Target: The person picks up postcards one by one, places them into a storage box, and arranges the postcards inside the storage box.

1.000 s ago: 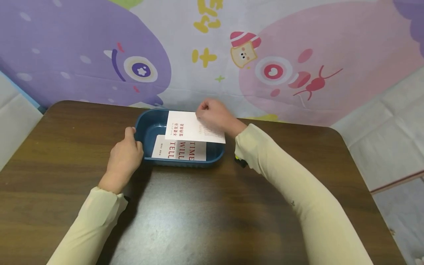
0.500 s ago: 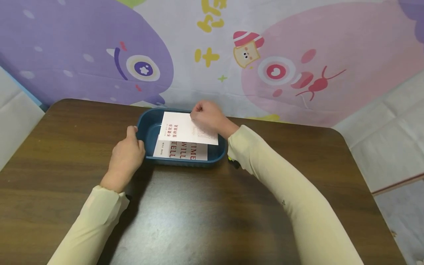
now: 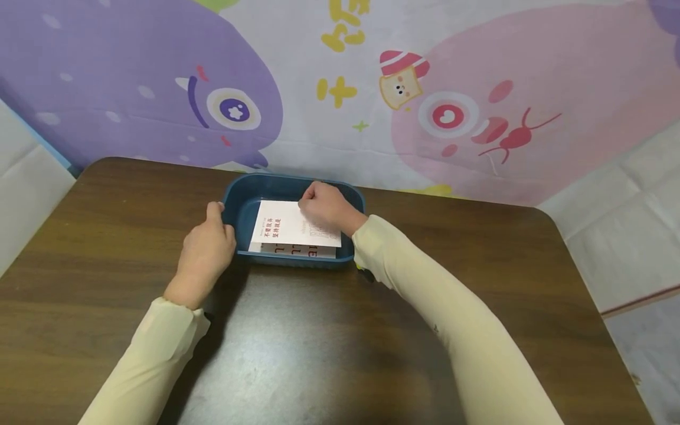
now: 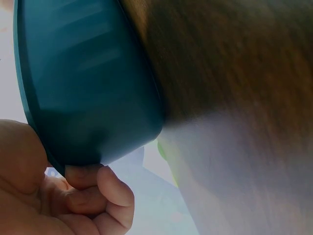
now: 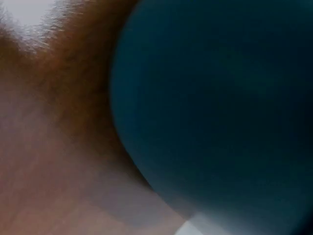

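Note:
A blue plastic basin (image 3: 244,215) with rounded corners stands near the table's back edge. My left hand (image 3: 204,251) pinches its left rim between thumb and curled fingers, as the left wrist view of the basin wall (image 4: 93,88) shows. My right hand (image 3: 328,206) reaches over the right side and pinches a white card (image 3: 289,227) with red Chinese print by its far edge. That card is down inside the basin, overlapping a second white card (image 3: 324,252) with large red letters. In the right wrist view the blurred basin side (image 5: 210,107) fills most of the frame.
The brown wooden table (image 3: 287,342) runs toward me in front of the basin. Behind it hangs a cloth (image 3: 329,136) with purple and pink cartoon figures, close to the basin's far rim. White tiled wall (image 3: 632,206) rises at the right.
My right hand has moved left and down, bringing the printed card from above the basin to inside it, over more of the lettered card. My left hand keeps its place on the rim.

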The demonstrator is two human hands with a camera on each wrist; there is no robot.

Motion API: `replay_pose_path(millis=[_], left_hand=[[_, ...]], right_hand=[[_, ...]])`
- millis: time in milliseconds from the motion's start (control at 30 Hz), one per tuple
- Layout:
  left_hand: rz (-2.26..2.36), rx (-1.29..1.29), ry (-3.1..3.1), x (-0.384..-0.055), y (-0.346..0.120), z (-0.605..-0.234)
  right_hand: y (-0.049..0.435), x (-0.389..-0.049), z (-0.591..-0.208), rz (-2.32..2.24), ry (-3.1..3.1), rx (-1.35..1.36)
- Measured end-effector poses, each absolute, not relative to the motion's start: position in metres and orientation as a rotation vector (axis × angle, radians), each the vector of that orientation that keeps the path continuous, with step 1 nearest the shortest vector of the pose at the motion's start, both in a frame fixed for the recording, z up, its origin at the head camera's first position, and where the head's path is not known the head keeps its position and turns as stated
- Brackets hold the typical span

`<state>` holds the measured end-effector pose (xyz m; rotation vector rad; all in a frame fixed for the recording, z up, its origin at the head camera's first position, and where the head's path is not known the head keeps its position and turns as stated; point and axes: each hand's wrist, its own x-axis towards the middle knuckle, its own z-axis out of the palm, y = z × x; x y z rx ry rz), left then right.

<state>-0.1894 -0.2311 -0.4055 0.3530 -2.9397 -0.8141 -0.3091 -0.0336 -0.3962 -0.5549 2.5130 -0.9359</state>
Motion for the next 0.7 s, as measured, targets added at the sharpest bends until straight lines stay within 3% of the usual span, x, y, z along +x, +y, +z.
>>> replay_pose_path(millis=[700], left_hand=[[-0.824,0.382,-2.943,-0.189,-0.231,-0.406]], right_hand=[[-0.034,-0.313,-0.421,-0.46,2.6,-0.762]])
